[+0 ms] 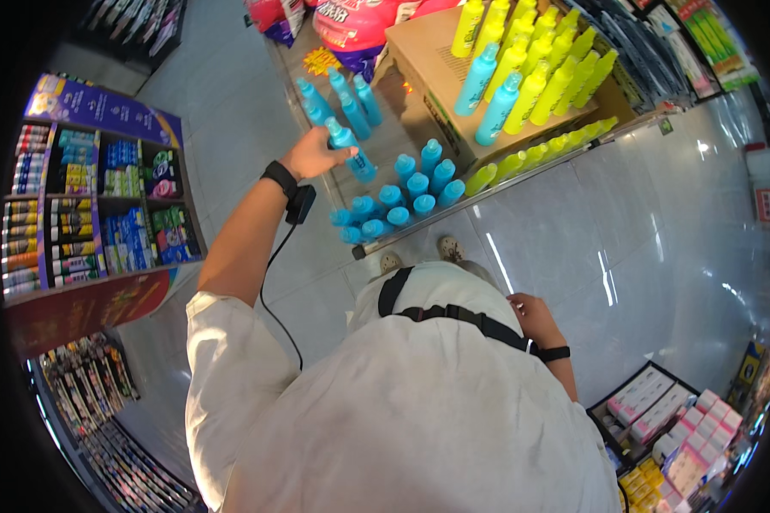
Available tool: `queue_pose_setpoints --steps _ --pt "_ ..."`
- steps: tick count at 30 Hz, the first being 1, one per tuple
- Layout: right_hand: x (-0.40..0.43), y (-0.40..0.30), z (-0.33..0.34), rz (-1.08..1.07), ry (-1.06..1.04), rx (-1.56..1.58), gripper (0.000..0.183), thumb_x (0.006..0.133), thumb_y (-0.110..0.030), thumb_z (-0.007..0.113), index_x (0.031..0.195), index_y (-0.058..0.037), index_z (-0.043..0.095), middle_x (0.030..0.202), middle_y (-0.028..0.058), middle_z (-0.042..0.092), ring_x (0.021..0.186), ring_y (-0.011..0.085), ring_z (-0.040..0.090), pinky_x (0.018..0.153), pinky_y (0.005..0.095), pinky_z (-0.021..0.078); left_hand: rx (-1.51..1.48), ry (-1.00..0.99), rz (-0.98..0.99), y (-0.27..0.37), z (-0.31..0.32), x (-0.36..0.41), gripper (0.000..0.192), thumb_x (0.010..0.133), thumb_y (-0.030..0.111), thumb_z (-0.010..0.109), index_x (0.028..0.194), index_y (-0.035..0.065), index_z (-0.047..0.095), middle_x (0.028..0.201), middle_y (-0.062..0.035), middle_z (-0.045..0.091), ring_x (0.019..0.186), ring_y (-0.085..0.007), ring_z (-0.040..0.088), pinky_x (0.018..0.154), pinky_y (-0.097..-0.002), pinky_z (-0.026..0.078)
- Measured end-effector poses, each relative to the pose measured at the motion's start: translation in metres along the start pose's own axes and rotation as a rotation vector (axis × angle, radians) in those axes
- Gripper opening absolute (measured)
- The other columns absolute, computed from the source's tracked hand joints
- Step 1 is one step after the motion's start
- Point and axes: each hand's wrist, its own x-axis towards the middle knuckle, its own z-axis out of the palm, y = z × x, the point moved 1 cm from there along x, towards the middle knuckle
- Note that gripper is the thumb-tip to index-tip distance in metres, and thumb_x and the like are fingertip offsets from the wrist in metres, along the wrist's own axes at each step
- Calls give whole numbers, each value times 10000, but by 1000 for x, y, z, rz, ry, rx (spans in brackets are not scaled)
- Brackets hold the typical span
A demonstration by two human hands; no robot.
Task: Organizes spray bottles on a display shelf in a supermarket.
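Note:
My left hand (314, 154) grips a blue spray bottle (362, 168) with a clear cap, over the left side of a display table (394, 106). Behind this bottle stand several matching blue bottles (354, 115) in a loose group. Nearer to me, more blue bottles (417, 185) line the table's front corner. My right hand (534, 315) hangs low beside my hip, far from the table. Its fingers are curled and partly turned away, so whether they hold anything is hidden.
A cardboard box (423, 83) on the table carries yellow-green bottles (526, 96) and two blue ones (498, 109). Pink bags (350, 29) lie at the back. A stocked shelf (96, 199) stands left; boxed goods (654, 404) sit lower right. A cable (266, 288) hangs from my left wrist.

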Motion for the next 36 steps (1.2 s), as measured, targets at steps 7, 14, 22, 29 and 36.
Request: queue_pose_setpoints --steps 7,14,22,29,36 --pt "-55 42 56 269 235 338 247 1028 -102 626 1233 -10 727 1046 154 783 906 232 754 797 359 607 98 -157 9 -17 15 29 405 952 309 816 1212 4 754 969 -87 751 850 -168 710 799 -342 578" --pt "-64 78 84 219 196 329 240 1031 -83 610 1227 -2 721 1006 149 785 874 228 752 794 353 603 315 -148 96 -17 25 41 448 928 267 830 1323 71 751 1082 -127 791 929 -201 743 867 -354 574" --pt "-27 159 66 163 201 363 259 1007 -42 578 1218 22 713 952 134 770 830 201 736 761 335 582 441 -59 121 22 18 28 342 871 157 856 1197 74 796 808 -121 748 728 -211 718 710 -351 567" --pt "9 230 36 277 54 478 295 1006 -29 523 1239 21 696 986 122 764 834 175 710 786 316 586 559 -39 96 44 36 2 283 883 175 810 1134 43 791 862 -176 753 813 -330 733 768 -430 574" --pt "37 241 16 210 -119 333 308 1013 -142 559 1249 2 694 987 116 761 850 196 710 804 338 577 523 -46 32 54 49 -18 294 902 166 762 1168 43 778 945 -200 776 882 -361 750 816 -444 584"
